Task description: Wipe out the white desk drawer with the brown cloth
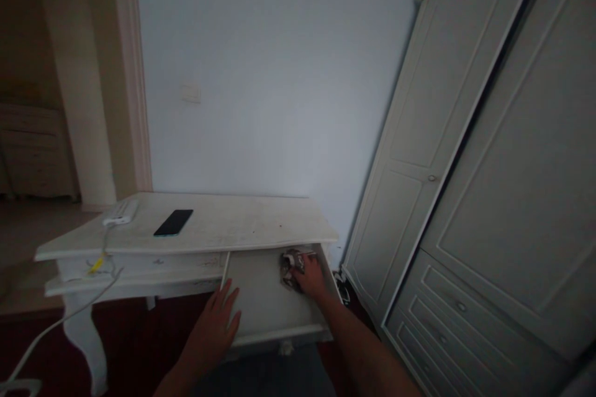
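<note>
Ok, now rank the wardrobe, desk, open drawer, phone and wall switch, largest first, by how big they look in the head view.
1. Wardrobe
2. Desk
3. Open drawer
4. Phone
5. Wall switch

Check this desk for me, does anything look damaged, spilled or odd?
No spill shows. The desk's white top has dark specks and scuffs toward its front edge, so it looks worn or dirty. The white cable dangles loosely off the left front, which looks untidy.

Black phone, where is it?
Head view, left half: the flat black phone lies on the white tabletop, just right of the white corded box.
</note>
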`<state>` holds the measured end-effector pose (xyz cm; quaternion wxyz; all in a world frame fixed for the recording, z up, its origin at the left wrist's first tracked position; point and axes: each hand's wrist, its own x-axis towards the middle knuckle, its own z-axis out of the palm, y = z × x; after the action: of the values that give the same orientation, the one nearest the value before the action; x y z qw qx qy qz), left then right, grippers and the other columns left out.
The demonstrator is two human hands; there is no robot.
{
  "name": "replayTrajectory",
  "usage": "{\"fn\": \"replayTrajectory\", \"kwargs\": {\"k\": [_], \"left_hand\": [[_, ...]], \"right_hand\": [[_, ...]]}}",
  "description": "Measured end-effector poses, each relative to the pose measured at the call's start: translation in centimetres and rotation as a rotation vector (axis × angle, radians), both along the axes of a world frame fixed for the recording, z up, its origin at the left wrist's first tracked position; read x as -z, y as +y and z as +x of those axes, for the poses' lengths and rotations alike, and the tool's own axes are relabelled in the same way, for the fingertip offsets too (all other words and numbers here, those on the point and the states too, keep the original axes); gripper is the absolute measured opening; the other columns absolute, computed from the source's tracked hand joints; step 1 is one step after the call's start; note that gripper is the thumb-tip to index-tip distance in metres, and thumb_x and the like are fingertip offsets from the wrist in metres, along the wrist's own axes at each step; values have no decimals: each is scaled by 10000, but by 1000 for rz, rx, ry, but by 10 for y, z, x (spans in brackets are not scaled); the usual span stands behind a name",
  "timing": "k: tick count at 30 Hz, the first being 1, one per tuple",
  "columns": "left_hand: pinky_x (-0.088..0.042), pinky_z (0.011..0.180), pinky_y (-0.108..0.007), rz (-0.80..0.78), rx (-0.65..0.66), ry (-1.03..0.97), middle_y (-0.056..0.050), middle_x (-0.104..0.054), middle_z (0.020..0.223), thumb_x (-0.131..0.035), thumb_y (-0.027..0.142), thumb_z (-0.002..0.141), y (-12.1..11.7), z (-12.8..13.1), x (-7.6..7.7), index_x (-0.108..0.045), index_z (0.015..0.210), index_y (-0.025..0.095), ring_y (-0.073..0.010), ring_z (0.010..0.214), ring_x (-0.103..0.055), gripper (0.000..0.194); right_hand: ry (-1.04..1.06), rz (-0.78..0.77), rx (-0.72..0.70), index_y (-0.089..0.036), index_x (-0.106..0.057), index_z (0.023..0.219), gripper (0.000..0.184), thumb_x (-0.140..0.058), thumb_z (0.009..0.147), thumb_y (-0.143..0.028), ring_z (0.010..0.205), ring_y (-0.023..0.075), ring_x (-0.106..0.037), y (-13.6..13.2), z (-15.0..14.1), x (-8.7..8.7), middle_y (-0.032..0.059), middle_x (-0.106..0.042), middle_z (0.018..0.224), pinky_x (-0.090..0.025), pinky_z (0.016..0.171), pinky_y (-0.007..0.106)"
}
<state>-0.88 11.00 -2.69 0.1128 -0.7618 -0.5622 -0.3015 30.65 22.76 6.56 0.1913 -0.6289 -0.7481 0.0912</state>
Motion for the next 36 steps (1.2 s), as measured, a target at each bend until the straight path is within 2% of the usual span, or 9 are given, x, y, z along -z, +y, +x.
{"fn": "replayTrajectory", "kwargs": {"k": [3,6,10,13,18,24,30,32,36], "left_hand": [[-469,1243,-539,13,-12,-35,-145,-466,1712,-397,423,1097,1,1,7,-584,1509,214,-314,1555,-481,498],[-457,1256,-509,-9,-13,-70,-123,-469,1713,-424,435,1091,-1,1,5,-550,1538,231,-302,1576,-450,507],[-457,1257,-512,-92,-27,-105,-120,-505,1686,-401,421,1085,-4,2,-1,-564,1532,234,-302,1569,-460,512],[-486,1237,-530,-160,-81,-146,-144,-587,1609,-420,465,1057,-6,2,-4,-625,1467,200,-329,1526,-518,530],[-472,1250,-520,-183,-56,-217,-116,-571,1636,-450,486,1044,-9,1,-9,-594,1505,236,-312,1516,-533,543],[-487,1233,-499,-222,-21,-180,-59,-447,1732,-432,474,1062,-8,-1,-11,-587,1554,310,-291,1537,-511,542],[-487,1224,-525,-206,-32,-187,-31,-398,1754,-438,472,1065,-6,-3,-5,-465,1640,377,-304,1533,-515,584],[-484,1228,-520,-199,-35,-181,-28,-390,1758,-446,457,1063,-6,-3,-5,-445,1650,385,-305,1538,-508,591],[-483,1230,-489,-208,-36,-156,-41,-372,1768,-440,438,1066,-7,-4,-6,-472,1637,372,-295,1528,-522,576]], "right_hand": [[42,-5,58,-168,-475,1553,625,-615,978,-370,1352,426,-567,4,-13,6,247,-578,1439,-448,1105,565],[75,-33,6,-148,-428,1583,801,-732,892,-414,1425,474,-495,8,-55,12,275,-521,1508,-433,1125,612],[90,-96,-258,-216,-517,1530,973,-932,670,-403,1410,416,-534,-2,-124,16,188,-564,1528,-452,1146,510],[60,-141,-478,-283,-689,1334,753,-946,630,-354,1290,338,-647,-16,-152,14,68,-711,1379,-491,1090,392],[-100,-258,-686,-276,-772,1161,463,-905,735,-400,1119,318,-745,-27,-119,3,22,-808,1165,-542,932,342],[-231,-273,-759,-305,-730,1258,514,-855,793,-487,1077,323,-771,-35,-70,-15,42,-805,1188,-572,874,361],[-257,-59,-603,-319,-373,1643,869,-761,895,-530,1116,399,-760,-54,-84,-18,178,-733,1335,-604,869,482],[-259,10,-621,-352,-357,1647,794,-704,945,-480,1119,399,-756,-58,-97,-12,190,-701,1378,-609,857,499],[-326,3,-634,-314,-544,1521,565,-641,972,-406,1061,401,-766,-58,-114,-1,198,-706,1328,-605,866,554]]}}
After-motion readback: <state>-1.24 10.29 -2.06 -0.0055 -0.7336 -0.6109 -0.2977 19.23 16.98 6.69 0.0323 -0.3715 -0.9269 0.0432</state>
